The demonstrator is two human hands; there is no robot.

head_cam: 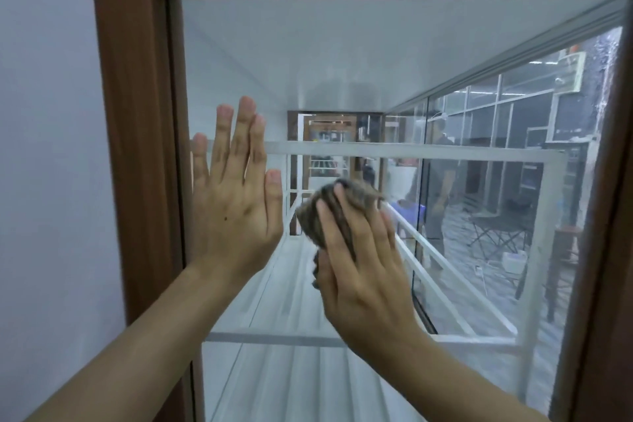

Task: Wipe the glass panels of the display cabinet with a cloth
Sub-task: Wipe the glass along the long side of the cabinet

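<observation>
We see the left hand (236, 202) laid flat against the glass panel (342, 55) of the display cabinet, fingers straight and pointing up, holding nothing. It sits near the panel's left edge, just beside the brown wooden frame (137, 113).

The right hand (363, 267) is to its right and a little lower, near the middle of the same panel. Its fingers are nearly straight and press a bunched grey-brown cloth (356, 197) against the glass. A fold of the cloth comes up between 2 of the fingers, and more of it shows above the fingertips and at the thumb side. We cannot tell whether the thumb, hidden by the cloth, grips it. The 2 hands are apart, not touching.

Through the panel we look along the inside of the cabinet, with white rails (411, 151) crossing it. Streaks mark the glass near its upper right corner. Beyond the cabinet's right-hand glass stands a person (442, 175) in dark clothes, and near them a folding chair (500, 233). A pale wall (44, 113) lies left of the frame.
</observation>
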